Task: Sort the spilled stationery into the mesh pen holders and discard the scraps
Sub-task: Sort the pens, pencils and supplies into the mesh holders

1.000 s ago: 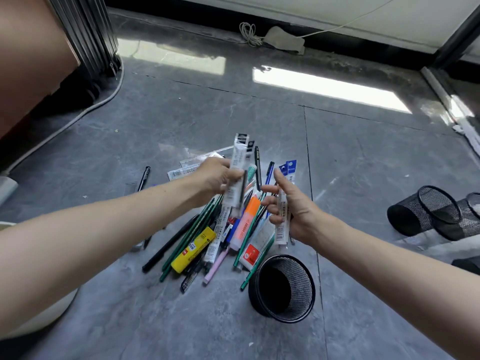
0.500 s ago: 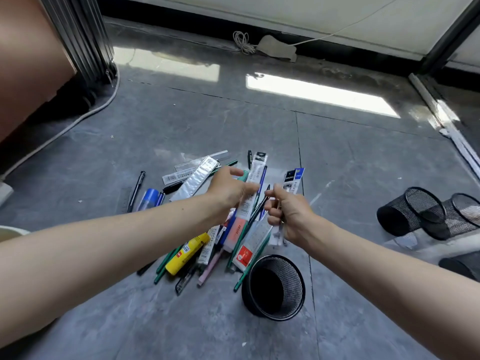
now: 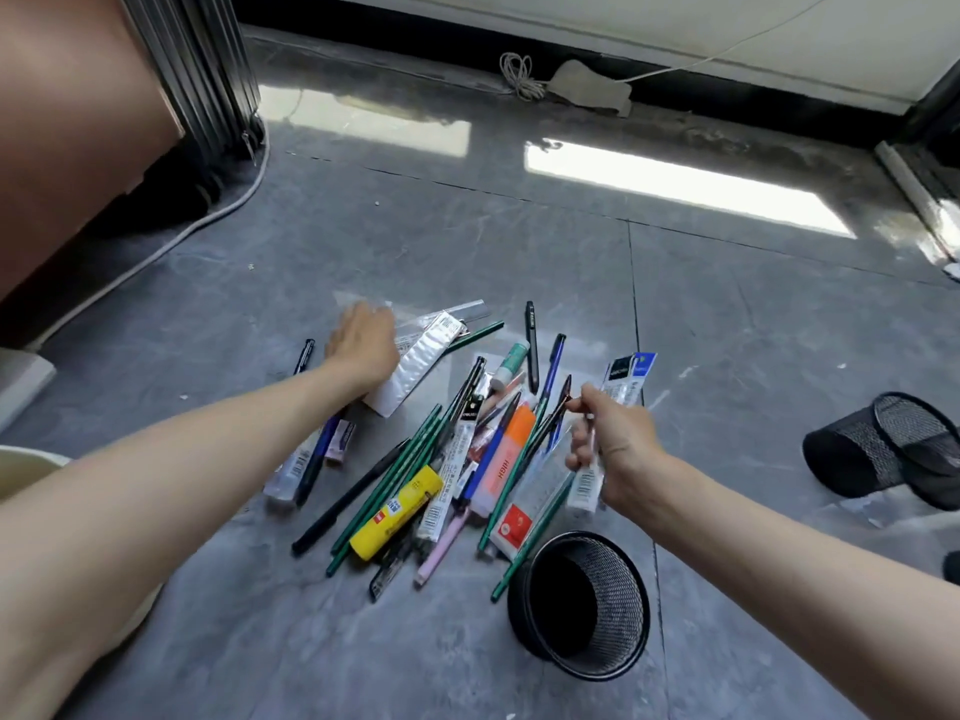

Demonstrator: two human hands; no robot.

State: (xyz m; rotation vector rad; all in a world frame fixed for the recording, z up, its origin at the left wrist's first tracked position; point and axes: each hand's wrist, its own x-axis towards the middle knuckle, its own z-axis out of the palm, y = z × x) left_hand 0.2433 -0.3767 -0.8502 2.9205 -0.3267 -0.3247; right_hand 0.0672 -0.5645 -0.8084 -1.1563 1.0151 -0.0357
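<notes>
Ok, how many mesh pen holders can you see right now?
3. An upright holder near the right hand; a tipped holder at far right; a third holder behind it, cut off by the frame edge. A dark shape lower on that edge may be another.

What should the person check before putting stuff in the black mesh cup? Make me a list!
1. Right hand grips refill packet: ok.
2. Dark pen pinched alongside it: ok.
3. Near mesh holder upright, mouth unblocked: ok.
4. Mesh holders on the right upright: not ok, lying tipped.
5. Left hand, over the clear wrappers, gripping one: cannot tell, blurred.
</notes>
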